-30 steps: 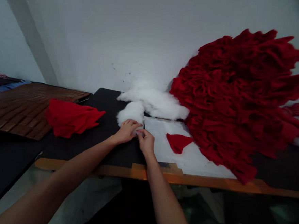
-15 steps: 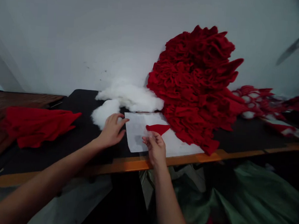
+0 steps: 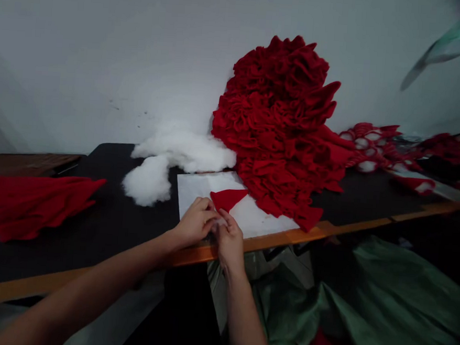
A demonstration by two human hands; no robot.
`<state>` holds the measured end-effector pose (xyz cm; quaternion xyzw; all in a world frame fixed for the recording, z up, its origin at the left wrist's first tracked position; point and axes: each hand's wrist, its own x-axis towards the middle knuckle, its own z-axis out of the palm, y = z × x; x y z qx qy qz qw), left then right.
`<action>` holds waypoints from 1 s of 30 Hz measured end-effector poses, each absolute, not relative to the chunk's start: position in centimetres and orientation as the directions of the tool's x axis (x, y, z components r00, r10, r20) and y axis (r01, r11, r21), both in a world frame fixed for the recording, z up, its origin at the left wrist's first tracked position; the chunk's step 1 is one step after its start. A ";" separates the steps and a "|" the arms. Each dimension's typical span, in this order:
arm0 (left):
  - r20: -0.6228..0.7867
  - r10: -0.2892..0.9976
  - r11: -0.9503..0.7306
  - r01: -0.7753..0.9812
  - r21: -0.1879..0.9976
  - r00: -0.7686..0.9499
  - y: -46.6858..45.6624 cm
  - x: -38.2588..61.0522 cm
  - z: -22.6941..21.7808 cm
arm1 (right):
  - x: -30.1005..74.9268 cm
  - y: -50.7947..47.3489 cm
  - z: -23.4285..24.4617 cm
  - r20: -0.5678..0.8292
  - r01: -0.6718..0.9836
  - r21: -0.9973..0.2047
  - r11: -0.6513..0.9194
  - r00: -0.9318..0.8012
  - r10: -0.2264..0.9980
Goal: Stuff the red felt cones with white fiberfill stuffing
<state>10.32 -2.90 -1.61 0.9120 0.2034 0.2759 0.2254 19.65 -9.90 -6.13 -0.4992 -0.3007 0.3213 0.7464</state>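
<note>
The person works over the near part of the white sheet (image 3: 263,226), which serves here as the landmark. Above it the 2 hands meet: the right hand (image 3: 229,236) pinches a pale wisp (image 3: 221,222) between thumb and fingers, while the left hand (image 3: 196,221) brings its bent fingertips to the same spot. Whether the left grips the wisp too or merely touches it cannot be told.

The step in hand looks like fine fingertip work on that wisp, with both hands shaping or parting it. The next move seems to call for a light pinch and close coordination of the 2 hands, since so small a bit could easily slip or tear.

Just beyond the fingers, on the sheet, lies 1 red triangular piece (image 3: 228,197). White fluffy fibre (image 3: 147,181) lies behind and left of the sheet, and a tall red heap (image 3: 276,128) rises behind it and to its right, covering its far right part.

The fingers hide the red piece's near corner and most of the wisp, so its material is unclear. Well left of the sheet, a red cloth stack (image 3: 39,201) is cut off by the picture's edge. Far right of the sheet, red-and-white items (image 3: 368,145) crowd together, too dim to tell apart.
</note>
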 end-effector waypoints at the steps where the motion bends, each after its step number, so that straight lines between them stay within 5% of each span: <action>1: 0.345 0.435 -0.803 0.185 0.567 0.832 -2.5 10.5 -1.0 | 19.9 -10.0 -6.2 0.075 -0.256 -0.920 0.298 0.629 0.774; 5: 0.168 0.207 -0.707 0.029 0.706 0.964 0.5 11.8 0.6 | 20.8 -10.4 -6.3 -0.053 -0.414 -0.847 0.333 0.689 0.723; 8: 0.323 0.360 -0.849 0.164 0.502 0.875 3.1 13.6 -0.6 | 21.1 -10.9 -6.2 -0.094 -0.454 -0.824 0.339 0.700 0.708; 11: 0.368 0.348 -0.929 0.267 0.255 0.862 4.9 15.5 -2.6 | 21.1 -11.4 -6.3 -0.081 -0.427 -0.841 0.331 0.706 0.704; 14: 0.347 0.340 -0.938 0.287 0.195 0.874 5.4 16.7 -3.6 | 21.3 -11.7 -6.5 -0.069 -0.380 -0.876 0.296 0.707 0.704; 20: 0.454 0.395 -0.918 0.328 0.222 0.798 2.6 15.1 -1.8 | 20.8 -12.1 -5.8 -0.010 -0.284 -0.899 0.334 0.775 0.632; 27: 0.420 0.499 -0.852 0.340 0.397 0.758 -2.0 11.6 0.0 | 17.3 -11.5 -5.0 0.346 0.283 -0.938 0.200 0.728 0.591; 30: 0.376 0.449 -0.855 0.267 0.446 0.810 -3.6 10.4 0.2 | 16.8 -10.1 -5.7 0.249 0.136 -0.965 0.225 0.743 0.621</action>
